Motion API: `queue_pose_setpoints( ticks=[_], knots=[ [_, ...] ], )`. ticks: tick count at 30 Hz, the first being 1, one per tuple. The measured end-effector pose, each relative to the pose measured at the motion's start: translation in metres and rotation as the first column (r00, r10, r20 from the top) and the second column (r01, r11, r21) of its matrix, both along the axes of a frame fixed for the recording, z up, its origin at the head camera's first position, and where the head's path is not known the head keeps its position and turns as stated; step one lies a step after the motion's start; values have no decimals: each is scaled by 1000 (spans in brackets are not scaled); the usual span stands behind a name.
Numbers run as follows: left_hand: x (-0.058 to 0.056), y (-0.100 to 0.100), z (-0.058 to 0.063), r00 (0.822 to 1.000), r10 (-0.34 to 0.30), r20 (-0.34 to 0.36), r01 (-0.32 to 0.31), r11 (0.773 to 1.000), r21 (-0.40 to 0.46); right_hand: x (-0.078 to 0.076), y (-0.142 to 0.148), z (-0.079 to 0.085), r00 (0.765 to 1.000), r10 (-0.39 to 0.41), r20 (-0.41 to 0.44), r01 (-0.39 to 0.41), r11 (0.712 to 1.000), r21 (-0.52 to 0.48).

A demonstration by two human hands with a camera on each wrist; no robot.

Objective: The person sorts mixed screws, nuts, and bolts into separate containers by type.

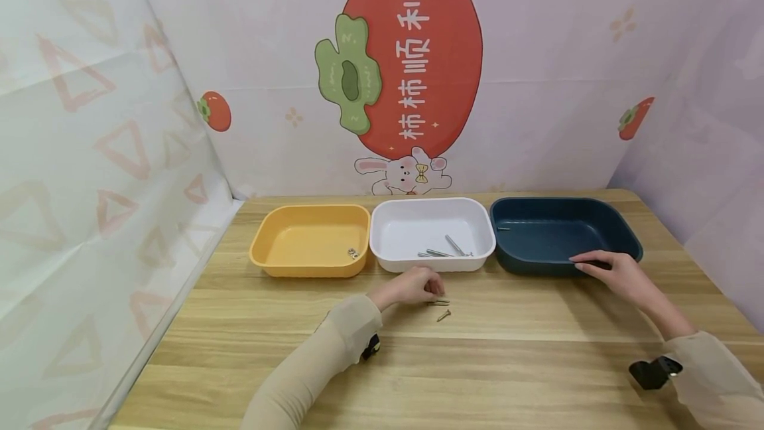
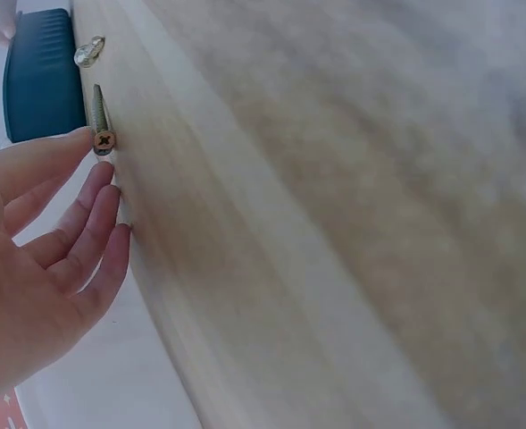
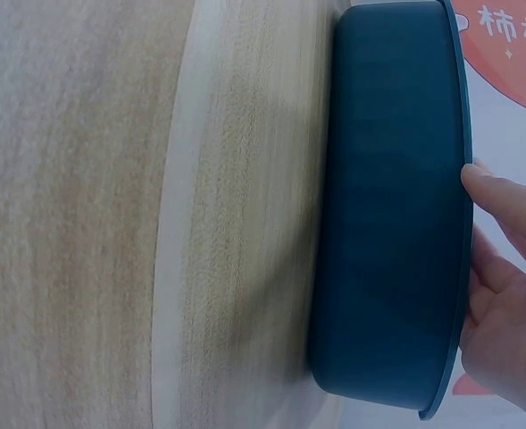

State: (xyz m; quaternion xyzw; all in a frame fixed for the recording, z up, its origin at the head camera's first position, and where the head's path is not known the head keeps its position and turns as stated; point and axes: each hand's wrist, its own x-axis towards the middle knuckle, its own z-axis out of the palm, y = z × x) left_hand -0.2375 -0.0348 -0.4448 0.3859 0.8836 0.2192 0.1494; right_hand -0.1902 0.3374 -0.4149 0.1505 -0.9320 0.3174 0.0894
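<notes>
My left hand (image 1: 412,286) is low over the table in front of the white tray (image 1: 382,261). Its thumb and fingertips close around the head end of a cross-head screw (image 2: 101,112), whose tip points away from the hand. Beside it lies a second thin screw, partly hidden. Another brass-coloured screw (image 1: 444,315) lies just nearer on the wood. My right hand (image 1: 617,275) holds the front rim of the dark teal tray (image 3: 392,206), thumb at the outer side and fingers behind the rim. One small screw (image 1: 504,229) is in this tray, at its left.
A yellow tray (image 1: 310,271) with a few small metal nuts (image 1: 353,254) stands left of the white tray, which holds several silver bolts (image 1: 455,245). The three trays form a row along the back of the wooden table (image 1: 477,377). Printed cloth (image 1: 268,151) hangs behind.
</notes>
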Motion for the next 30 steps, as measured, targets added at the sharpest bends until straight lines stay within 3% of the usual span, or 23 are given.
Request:
queue_pose_setpoints(
  ticks=[12, 30],
  knots=[
    [1, 3, -2, 998, 6, -63, -10, 998, -67, 0, 0, 0, 1000, -2, 7, 2, 1000, 3],
    [2, 3, -4, 997, -6, -81, 4, 1000, -31, -1, 2, -1, 1000, -8, 28, 8, 1000, 2]
  ],
)
